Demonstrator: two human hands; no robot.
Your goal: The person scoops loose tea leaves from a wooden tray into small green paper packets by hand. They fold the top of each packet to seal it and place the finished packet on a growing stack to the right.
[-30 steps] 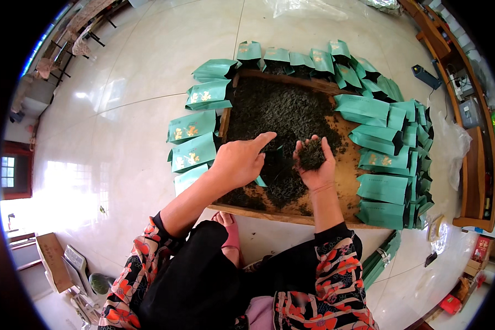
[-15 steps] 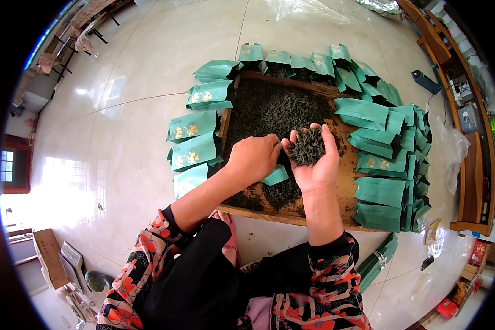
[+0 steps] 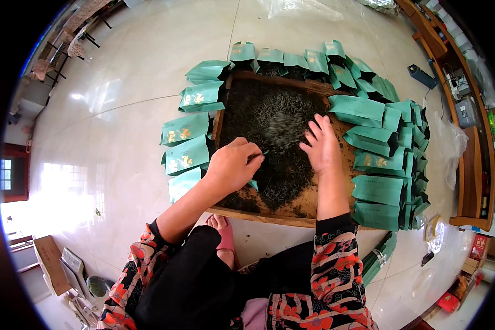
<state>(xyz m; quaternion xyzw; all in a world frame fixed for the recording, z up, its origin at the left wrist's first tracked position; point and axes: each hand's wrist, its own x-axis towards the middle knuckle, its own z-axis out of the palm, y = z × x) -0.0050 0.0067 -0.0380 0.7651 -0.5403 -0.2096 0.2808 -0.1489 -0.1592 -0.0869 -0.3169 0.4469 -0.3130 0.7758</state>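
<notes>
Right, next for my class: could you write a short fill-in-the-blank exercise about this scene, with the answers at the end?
1. The dark loose leaves lie in a shallow tray with edges made of ____.
2. The green bags nearest the open right hand lie along the tray's ____ side.
3. The curled hand is the person's ____ one.
4. The sandal on the visible foot is coloured ____.

Missing words: wood; right; left; pink.

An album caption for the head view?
Left hand gripping a green packet, open right hand above dark leaves in a wooden tray.
</notes>
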